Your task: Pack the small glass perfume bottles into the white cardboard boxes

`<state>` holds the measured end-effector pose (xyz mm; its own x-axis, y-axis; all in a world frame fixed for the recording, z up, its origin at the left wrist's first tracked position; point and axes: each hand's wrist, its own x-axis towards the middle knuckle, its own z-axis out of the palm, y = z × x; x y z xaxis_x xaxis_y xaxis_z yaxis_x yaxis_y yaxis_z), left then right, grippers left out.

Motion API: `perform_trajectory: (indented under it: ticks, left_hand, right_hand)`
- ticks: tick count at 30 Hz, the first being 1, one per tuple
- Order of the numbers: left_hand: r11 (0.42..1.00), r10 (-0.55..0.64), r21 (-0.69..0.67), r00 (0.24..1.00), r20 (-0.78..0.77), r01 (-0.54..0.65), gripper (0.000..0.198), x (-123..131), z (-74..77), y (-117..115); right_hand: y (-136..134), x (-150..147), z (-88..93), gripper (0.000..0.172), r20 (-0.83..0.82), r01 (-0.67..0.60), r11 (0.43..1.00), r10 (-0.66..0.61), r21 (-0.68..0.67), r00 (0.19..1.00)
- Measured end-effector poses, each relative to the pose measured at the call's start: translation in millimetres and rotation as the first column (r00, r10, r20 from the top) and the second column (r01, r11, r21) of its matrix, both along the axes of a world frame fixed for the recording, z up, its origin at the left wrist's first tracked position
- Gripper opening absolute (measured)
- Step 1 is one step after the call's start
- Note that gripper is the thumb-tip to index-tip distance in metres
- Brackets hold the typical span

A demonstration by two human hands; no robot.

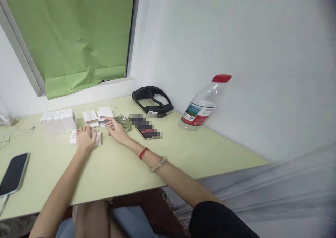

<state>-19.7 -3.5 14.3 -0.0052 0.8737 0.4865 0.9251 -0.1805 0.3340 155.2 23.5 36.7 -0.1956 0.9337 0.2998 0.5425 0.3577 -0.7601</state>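
Note:
A small white box (99,138) lies on its side on the table, one end flap sticking out to the right. My left hand (85,137) rests over it, fingers curled on its top and side. To the right, my right hand (117,130) hovers by another white box (105,112) that stands partly open; its fingers are apart and I see nothing held in them. Whether the fingertips touch that box I cannot tell. Between the two hands and farther back is an open white carton (90,117). A clear glass dish (126,121) sits just behind my right hand.
A row of several white boxes (59,122) stands at the left. A phone (14,173) with a cable lies front left; another phone (145,133), partly blurred out, lies right of the dish. Behind are a black headset (153,101) and a large red-capped bottle (201,106) near the wall.

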Motion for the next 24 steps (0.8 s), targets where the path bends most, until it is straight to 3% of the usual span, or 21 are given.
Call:
perform_trajectory:
  ticks: [3,5,10,15,20,24]
  left_hand:
    - [0.993,-0.092,0.075,0.995,0.023,0.090,0.021,0,-1.2,-2]
    - [0.981,-0.148,0.127,0.989,0.028,0.143,0.020,1,-2.9,-4]
    - [0.938,-0.240,0.265,0.970,0.033,0.223,0.021,3,-8.2,-6]
    - [0.902,-0.257,0.371,0.965,0.044,0.223,0.021,6,-13.1,-7]
    - [0.881,-0.251,0.417,0.968,0.007,0.225,0.024,10,-18.4,-7]
    - [0.872,-0.272,0.394,0.957,-0.102,0.290,0.023,15,-21.3,-9]
  right_hand:
    - [-5,1,4.6,0.023,0.136,0.004,0.996,-0.015,0.086,0.991]
    - [-8,0,6.7,0.023,0.166,-0.026,0.997,0.014,0.071,0.986]
    - [-9,-1,-0.2,0.035,0.145,-0.181,0.982,0.186,-0.048,0.972]
    - [-7,-1,-8.3,0.047,0.022,-0.268,0.943,0.278,-0.195,0.960]
    - [-8,0,-4.6,0.052,-0.148,-0.205,0.964,0.180,-0.171,0.972]
    - [-7,2,-3.4,0.040,-0.224,-0.094,0.991,0.070,-0.099,0.972]
